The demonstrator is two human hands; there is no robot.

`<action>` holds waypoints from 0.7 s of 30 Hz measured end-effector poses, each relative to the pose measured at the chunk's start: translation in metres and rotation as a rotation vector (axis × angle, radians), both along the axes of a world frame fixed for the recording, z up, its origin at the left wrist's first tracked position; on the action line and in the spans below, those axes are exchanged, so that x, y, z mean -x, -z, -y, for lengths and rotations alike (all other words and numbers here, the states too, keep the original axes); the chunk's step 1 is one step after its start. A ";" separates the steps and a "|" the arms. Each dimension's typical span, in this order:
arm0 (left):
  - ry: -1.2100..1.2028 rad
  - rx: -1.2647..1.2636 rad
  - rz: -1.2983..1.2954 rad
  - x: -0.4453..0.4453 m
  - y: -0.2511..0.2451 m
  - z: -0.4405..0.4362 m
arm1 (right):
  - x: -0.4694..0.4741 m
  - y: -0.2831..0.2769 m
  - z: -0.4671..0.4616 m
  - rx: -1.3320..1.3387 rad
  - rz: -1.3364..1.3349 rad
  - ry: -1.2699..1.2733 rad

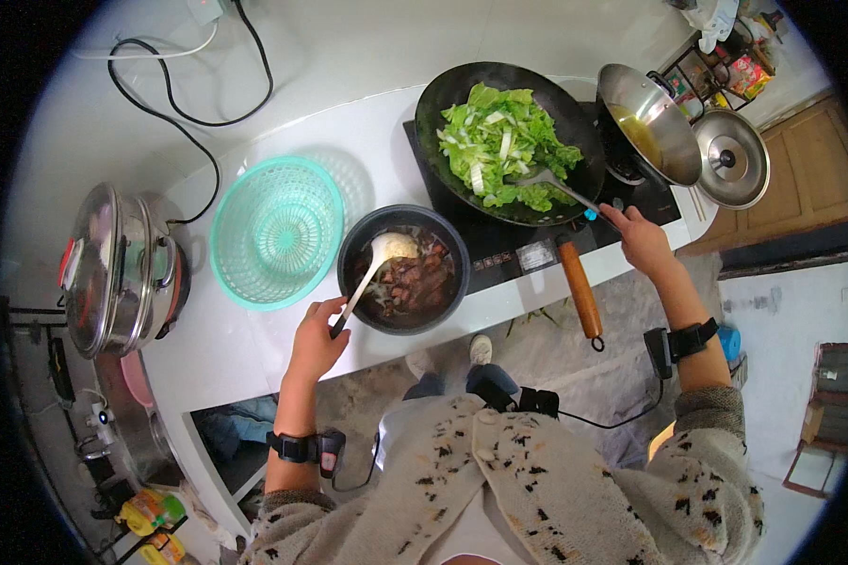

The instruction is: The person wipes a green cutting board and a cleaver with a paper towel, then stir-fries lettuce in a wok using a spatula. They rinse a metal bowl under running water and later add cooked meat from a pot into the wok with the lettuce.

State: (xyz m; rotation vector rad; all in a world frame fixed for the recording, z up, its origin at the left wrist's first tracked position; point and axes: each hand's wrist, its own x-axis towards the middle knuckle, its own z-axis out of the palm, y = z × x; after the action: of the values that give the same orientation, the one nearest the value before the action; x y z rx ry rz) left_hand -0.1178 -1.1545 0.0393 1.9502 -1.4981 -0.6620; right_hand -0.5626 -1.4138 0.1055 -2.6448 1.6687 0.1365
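My left hand (318, 337) is closed around the dark handle end of a pale ladle (369, 279), whose bowl rests in a dark round pot (459, 275) of brown stewed meat pieces (413, 281). In my right hand (643, 240) is the handle of a metal spatula (569, 191); its blade lies among chopped leafy greens (498, 134) in a large black wok (579, 127). The wok's wooden handle (580, 293) points toward me over the counter's front edge. A turquoise plastic colander (283, 233) stands left of the pot with no food visible in it.
The wok sits over a black cooktop (487, 265). At the right are a steel pan with yellowish liquid (638, 134) and a steel lid (738, 159). A lidded steel steamer (113, 272) stands at the left, near a black cable (215, 166) and the sink (131, 417).
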 end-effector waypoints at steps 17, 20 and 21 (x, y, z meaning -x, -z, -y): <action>0.172 -0.377 -1.216 0.234 0.000 0.130 | -0.018 -0.156 0.228 -0.599 0.048 0.161; 0.146 -0.425 -1.237 0.265 0.010 0.153 | -0.012 -0.090 0.250 -0.926 0.391 0.157; 0.134 -0.426 -1.220 0.270 0.012 0.157 | -0.013 -0.062 0.252 -0.943 0.522 0.183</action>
State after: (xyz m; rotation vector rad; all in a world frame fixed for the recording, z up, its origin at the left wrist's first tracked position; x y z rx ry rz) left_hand -0.3876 -1.3113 0.0271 1.1802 -0.7050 -1.8878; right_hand -0.5496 -1.6653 0.1677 -1.6387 1.2181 0.1584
